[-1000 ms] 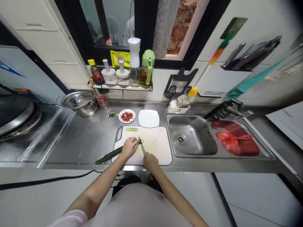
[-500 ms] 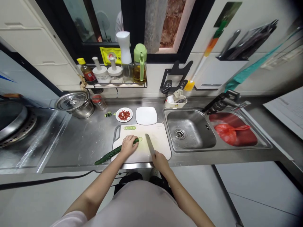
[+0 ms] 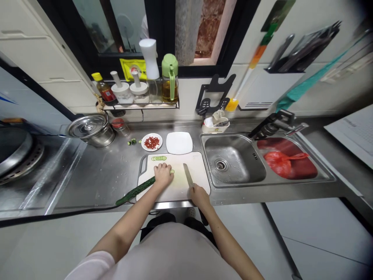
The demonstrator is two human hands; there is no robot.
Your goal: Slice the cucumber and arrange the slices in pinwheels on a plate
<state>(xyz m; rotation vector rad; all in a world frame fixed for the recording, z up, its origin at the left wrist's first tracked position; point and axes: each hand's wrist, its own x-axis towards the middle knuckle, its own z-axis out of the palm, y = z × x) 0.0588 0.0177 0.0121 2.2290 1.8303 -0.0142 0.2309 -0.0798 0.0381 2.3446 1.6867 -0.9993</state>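
A long dark green cucumber [image 3: 135,192] lies aslant, its lower left end past the edge of the white cutting board [image 3: 180,194]. My left hand [image 3: 163,175] is closed over its right end, fingers curled and covering most of that part. Pale green at the fingertips shows a cut face or slice [image 3: 172,172]; I cannot tell which. In my right hand [image 3: 199,195] is the handle of a knife [image 3: 188,174], its blade pointing away from me, to the right of the cucumber and apart from it. A row of cucumber slices [image 3: 159,158] rests at the board's upper left.
Behind the board stand a plate of chopped red pieces [image 3: 152,142] and a square white plate [image 3: 179,142]. Cucumber scraps [image 3: 133,141] lie farther left, near a lidded steel pot [image 3: 91,130]. On the right is a sink [image 3: 233,159]; a red bag [image 3: 279,163] sits in the second basin.
My left hand has shifted slightly right and up along the cucumber, covering more of its cut end. The knife has moved a little to the right, away from the cucumber.
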